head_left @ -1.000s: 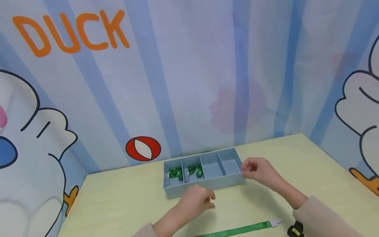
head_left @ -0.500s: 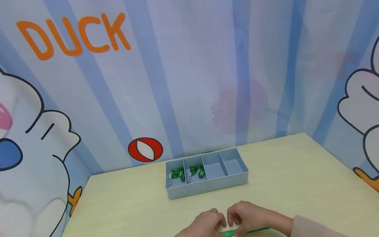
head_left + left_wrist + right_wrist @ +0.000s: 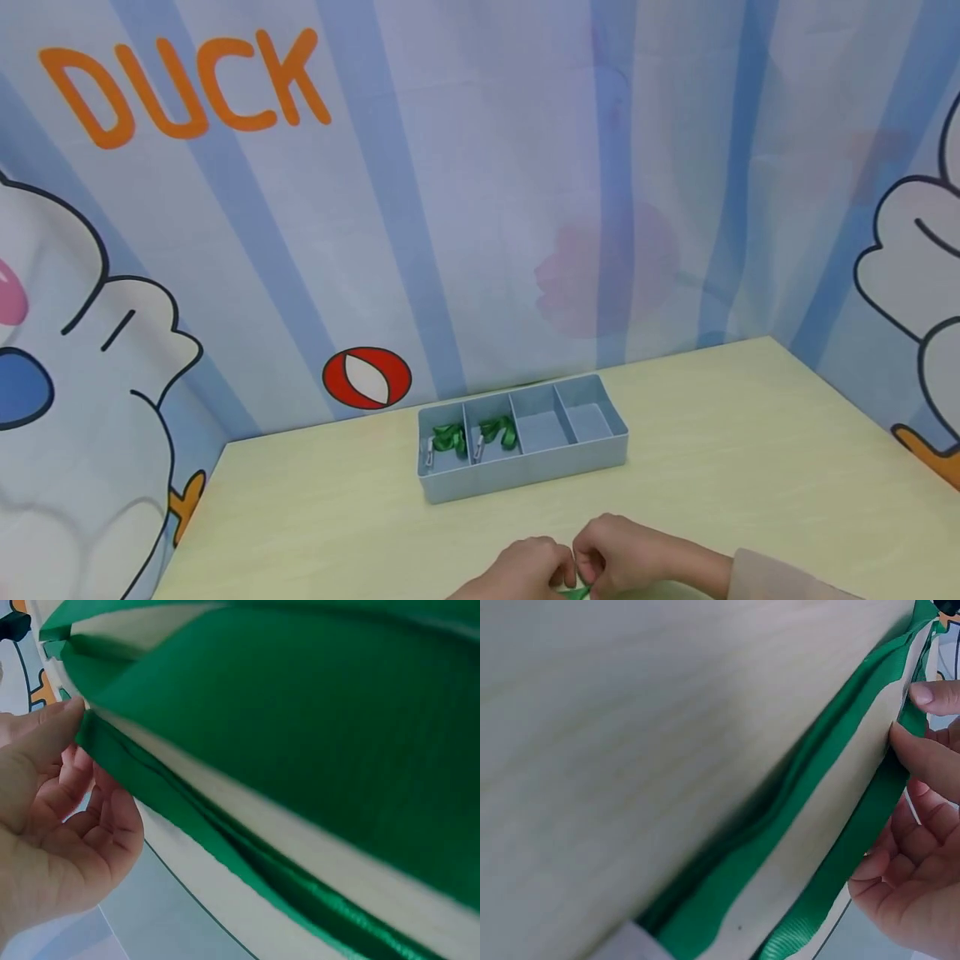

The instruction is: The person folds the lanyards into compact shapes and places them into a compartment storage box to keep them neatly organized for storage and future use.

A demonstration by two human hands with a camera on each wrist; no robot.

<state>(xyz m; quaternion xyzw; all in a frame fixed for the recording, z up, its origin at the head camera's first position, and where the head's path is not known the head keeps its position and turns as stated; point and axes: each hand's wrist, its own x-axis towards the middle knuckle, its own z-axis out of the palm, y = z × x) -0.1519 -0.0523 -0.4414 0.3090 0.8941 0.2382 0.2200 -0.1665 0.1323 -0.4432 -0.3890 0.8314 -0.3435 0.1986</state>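
Observation:
At the bottom edge of the head view, my left hand (image 3: 525, 571) and right hand (image 3: 626, 557) are close together, fingers curled, over a green lanyard (image 3: 576, 593). The left wrist view shows the left thumb and fingertips pinching an edge of the flat green strap (image 3: 161, 787). Seen from the right wrist, the right thumb and fingers pinch the same strap (image 3: 855, 821), and another thumb tip lies just above. More strap runs beside it in long bands. A pale piece (image 3: 634, 943), blurred, sits at the lower end of one band.
Behind the hands stands a grey-blue divided box (image 3: 525, 475). Its two left compartments each hold a bundled green lanyard (image 3: 448, 438) with a whitish clip (image 3: 478, 448). A printed cloth backdrop (image 3: 487, 208) rises behind the pale yellow table (image 3: 315, 500).
Both hands have come down from near the box to the table's front and together onto the lanyard. Over the last half second they have drawn slightly closer.

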